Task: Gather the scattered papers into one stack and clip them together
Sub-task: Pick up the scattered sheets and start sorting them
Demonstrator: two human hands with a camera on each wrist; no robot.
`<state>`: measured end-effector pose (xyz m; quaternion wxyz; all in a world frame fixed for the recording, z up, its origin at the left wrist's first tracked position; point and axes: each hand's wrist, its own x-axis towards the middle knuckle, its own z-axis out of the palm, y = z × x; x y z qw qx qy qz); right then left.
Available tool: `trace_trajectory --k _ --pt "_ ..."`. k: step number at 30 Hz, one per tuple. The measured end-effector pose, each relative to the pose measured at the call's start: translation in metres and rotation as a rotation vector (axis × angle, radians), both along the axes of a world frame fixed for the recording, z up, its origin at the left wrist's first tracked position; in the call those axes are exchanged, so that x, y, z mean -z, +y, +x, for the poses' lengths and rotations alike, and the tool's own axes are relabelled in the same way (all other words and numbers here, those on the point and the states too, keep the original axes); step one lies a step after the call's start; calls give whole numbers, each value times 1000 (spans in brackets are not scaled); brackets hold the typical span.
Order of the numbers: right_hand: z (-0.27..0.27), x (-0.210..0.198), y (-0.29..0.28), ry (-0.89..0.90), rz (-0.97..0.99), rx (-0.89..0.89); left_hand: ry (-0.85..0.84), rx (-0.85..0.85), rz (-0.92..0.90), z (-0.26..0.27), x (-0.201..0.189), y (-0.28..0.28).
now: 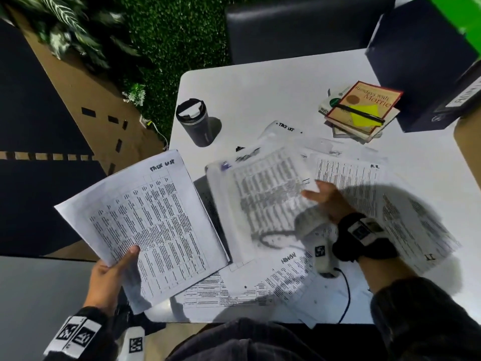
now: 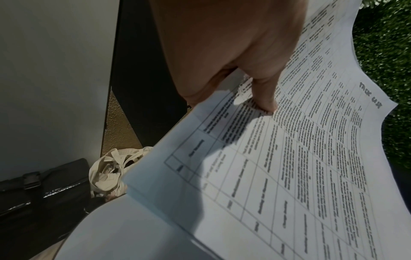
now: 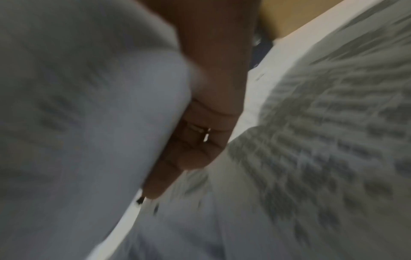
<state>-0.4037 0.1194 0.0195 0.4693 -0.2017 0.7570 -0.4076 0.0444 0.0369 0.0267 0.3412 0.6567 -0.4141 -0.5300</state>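
While the left hand (image 1: pixel 105 278) pinches 1 sheaf of papers (image 1: pixel 145 222) at 9 o'clock off the table (image 1: pixel 234 95), the right hand (image 1: pixel 325 199) grips 1 blurred sheet (image 1: pixel 263 194) at centre. Loose papers (image 1: pixel 364 183) lie overlapped from 3 to 6 o'clock, too many to count; 1 mug (image 1: pixel 195 121) stands at 11.

Office or lounge workspace, white table (image 1: pixel 260 82), printed papers (image 1: pixel 346 183), books (image 1: pixel 361 110) (stacked), travel mug (image 1: pixel 194 121)

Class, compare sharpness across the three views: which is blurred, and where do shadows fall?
Head view: the sheet by the right hand smears. Left wrist view: sharp print, left hand shadowing the held papers. Right wrist view: blurred throughout.
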Motion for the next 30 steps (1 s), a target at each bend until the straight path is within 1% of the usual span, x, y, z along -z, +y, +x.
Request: trace_trajectory --k 1,2,3,5,7,8,11,14,16,19,21,22,27,29,30 --pt "14 7 -2 -22 0 -36 2 -6 -4 1 0 0" --pt "28 13 -5 -39 43 -57 8 -13 -11 2 -1 -1" --pt "36 26 -7 -10 87 -71 12 -16 -18 2 -1 -2" --pt "51 46 -16 116 174 -137 12 -15 -24 4 -2 -3" --pt "64 50 -25 274 310 -231 4 -19 -22 4 -4 -2" --pt "69 51 -28 308 361 -254 0 -17 -22 4 -5 -1" --pt "82 54 -31 367 367 -280 -28 -26 -20 7 -7 1" --pt "92 56 -32 480 360 -290 -47 -47 -12 15 -4 1" --pt "93 54 -36 492 401 -302 -50 -51 -6 18 -4 2" --pt "91 52 -37 459 404 -303 -53 -53 -7 18 -5 4" --pt "91 54 -36 413 351 -271 -51 -55 -14 18 -6 4" --pt "91 52 -34 362 312 -243 -49 -55 -19 18 -7 3" --pt "80 29 -22 75 -37 -80 -30 -105 -81 23 -6 -3" --pt "66 15 -13 -33 -111 -28 -23 -132 -110 24 -8 -9" --pt "58 9 -10 -56 -147 -12 -33 -142 -122 22 -9 -13"
